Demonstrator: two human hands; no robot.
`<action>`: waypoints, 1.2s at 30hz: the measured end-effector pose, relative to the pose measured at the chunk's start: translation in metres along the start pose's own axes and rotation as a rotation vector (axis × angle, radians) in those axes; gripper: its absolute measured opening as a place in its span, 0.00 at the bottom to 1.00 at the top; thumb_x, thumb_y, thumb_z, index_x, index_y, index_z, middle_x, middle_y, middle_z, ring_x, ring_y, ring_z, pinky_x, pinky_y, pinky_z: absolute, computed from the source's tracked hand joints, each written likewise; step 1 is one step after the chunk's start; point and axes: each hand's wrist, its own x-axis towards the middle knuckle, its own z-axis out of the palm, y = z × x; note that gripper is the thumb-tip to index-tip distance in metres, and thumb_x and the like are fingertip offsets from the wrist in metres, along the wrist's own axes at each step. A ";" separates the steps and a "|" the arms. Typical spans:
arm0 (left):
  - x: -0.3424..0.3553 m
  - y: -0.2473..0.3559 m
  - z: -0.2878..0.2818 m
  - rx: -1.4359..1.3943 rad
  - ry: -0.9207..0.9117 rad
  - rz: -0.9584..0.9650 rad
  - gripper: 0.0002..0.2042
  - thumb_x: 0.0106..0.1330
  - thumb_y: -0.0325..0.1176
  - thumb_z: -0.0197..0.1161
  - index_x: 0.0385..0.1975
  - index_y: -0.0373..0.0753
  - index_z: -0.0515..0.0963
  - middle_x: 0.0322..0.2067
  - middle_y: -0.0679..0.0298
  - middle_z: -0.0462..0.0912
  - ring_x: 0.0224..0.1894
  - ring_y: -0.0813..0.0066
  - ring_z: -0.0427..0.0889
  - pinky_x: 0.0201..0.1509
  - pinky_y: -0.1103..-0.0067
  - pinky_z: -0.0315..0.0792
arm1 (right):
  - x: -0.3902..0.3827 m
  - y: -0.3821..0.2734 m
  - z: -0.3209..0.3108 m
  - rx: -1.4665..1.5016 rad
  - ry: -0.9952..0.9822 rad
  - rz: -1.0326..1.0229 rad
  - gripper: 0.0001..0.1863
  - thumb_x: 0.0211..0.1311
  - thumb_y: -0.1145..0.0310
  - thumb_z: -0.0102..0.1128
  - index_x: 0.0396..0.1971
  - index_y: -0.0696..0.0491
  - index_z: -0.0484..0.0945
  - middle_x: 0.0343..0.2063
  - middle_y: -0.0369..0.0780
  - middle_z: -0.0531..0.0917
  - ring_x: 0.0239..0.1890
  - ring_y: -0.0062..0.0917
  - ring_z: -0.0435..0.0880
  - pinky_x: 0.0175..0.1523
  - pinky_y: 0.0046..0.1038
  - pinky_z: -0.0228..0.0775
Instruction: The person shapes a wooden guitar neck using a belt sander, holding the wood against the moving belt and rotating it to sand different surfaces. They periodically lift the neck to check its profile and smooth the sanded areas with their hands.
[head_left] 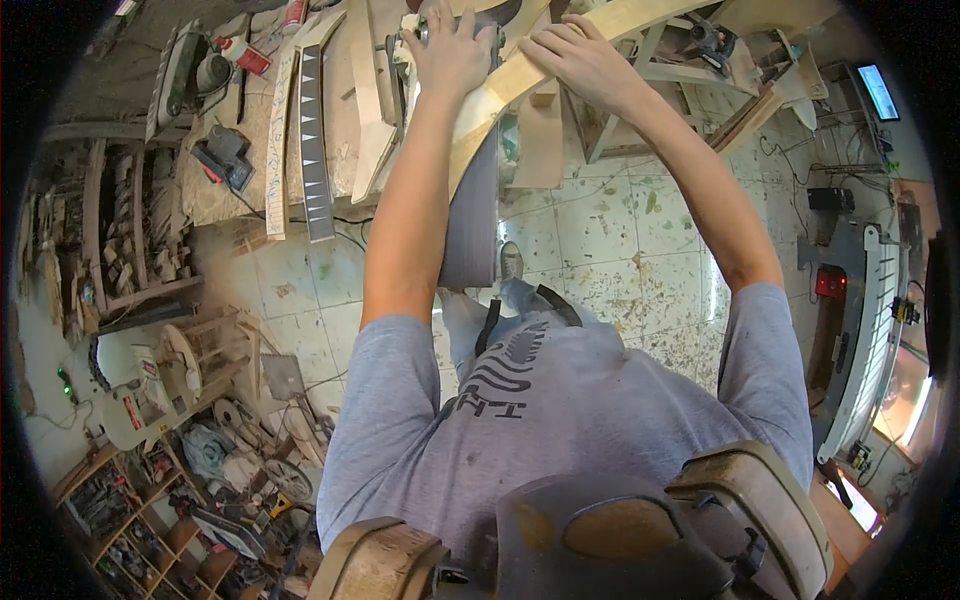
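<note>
A long, curved pale wooden piece (520,75) lies slantwise across a belt sander, touching its dark grey sanding belt (472,220). My right hand (585,62) is closed over the wood's upper edge, right of the belt. Beside the wood's left portion, my left hand (452,52) rests at the sander's far end with fingers spread. What lies under that palm is mostly hidden. The wood's lower end narrows along the belt's left side, partly behind my left forearm.
Left on the workbench (225,190) lie a dark strip with pale triangles (315,140), a marked wooden strip (281,150), a power tool (225,155) and a red-and-white bottle (245,55). Wooden frames (680,75) stand to the right. Cables cross the tiled floor (600,230).
</note>
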 end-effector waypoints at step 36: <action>-0.001 -0.023 0.025 -0.011 0.028 -0.107 0.31 0.76 0.55 0.39 0.74 0.46 0.60 0.77 0.48 0.48 0.80 0.50 0.44 0.75 0.38 0.35 | 0.010 -0.005 0.004 0.022 -0.005 -0.028 0.25 0.59 0.71 0.57 0.59 0.52 0.72 0.52 0.37 0.79 0.60 0.29 0.75 0.71 0.39 0.60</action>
